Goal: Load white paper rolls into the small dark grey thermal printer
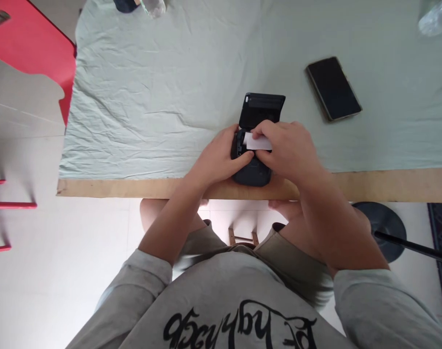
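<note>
Table [388,184] with bare wooden front edge, covered by wrinkled pale green cloth [151,97]. Red chair [27,43], hard and glossy, off the far left corner. Flat black phone [333,88] lies face-up on cloth, well apart from hands, to their right. Small black printer [255,145] (matte plastic, rounded body) sits at near table edge, hinged lid [262,109] flipped up and open. In its compartment: white paper roll [257,141], cylindrical, smooth. Left hand [217,160] curled around printer's left side, gripping it. Right hand [288,150] closed over the roll, fingertips pinching it at the compartment. Clear crinkly plastic [437,17] at far right corner.
</note>
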Available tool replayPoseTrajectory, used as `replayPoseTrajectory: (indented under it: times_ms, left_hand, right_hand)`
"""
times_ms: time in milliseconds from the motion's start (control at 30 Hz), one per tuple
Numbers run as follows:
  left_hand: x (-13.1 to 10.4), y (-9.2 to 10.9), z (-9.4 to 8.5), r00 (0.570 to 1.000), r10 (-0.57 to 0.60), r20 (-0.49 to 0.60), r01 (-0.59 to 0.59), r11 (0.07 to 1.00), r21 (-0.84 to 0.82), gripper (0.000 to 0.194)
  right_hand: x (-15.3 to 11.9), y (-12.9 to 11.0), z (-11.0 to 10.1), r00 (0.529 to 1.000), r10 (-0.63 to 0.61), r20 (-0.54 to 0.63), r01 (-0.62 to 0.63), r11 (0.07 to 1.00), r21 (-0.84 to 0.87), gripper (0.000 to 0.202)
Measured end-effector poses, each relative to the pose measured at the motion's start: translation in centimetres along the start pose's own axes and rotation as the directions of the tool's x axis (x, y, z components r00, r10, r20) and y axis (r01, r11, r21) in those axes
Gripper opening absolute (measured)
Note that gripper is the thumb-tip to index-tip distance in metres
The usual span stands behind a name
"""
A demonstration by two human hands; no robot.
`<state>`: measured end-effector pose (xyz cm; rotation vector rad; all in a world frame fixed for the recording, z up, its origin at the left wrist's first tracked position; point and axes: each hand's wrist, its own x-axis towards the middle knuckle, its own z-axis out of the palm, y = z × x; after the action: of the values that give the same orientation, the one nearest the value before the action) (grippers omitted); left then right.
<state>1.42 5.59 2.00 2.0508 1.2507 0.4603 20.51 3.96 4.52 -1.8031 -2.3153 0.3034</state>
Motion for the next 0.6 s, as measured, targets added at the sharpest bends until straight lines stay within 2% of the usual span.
replayPoseTrajectory:
  times_ms: [133,233,400,600]
  left_hand:
    - [0.3,-1.5,0.9,0.993,0.117,-0.031,-0.117,0.993,-0.015,0.063]
    - [0.3,-2.4,1.6,0.987,0.157,-0.047,-0.157,0.988,0.003,0.069]
    - [0.2,-2.2,2.0,0.986,0.147,-0.075,-0.146,0.989,0.025,0.067]
    - [-0.5,-1.7,1.8,0.974,0.059,-0.22,-0.05,0.998,0.047,0.053]
  right_hand:
    - [0.2,0.1,-0.2,0.999,-0.005,0.037,0.005,1.0,-0.006,0.016]
    - [0.1,0.2,-0.2,0.999,-0.015,0.032,0.015,1.0,0.019,0.017]
    - [0.0,0.0,0.0,1.0,0.021,0.016,-0.022,0.999,0.033,0.018]
    - [-0.2,0.3,0.4,0.998,-0.042,-0.042,0.045,0.995,0.084,0.022]
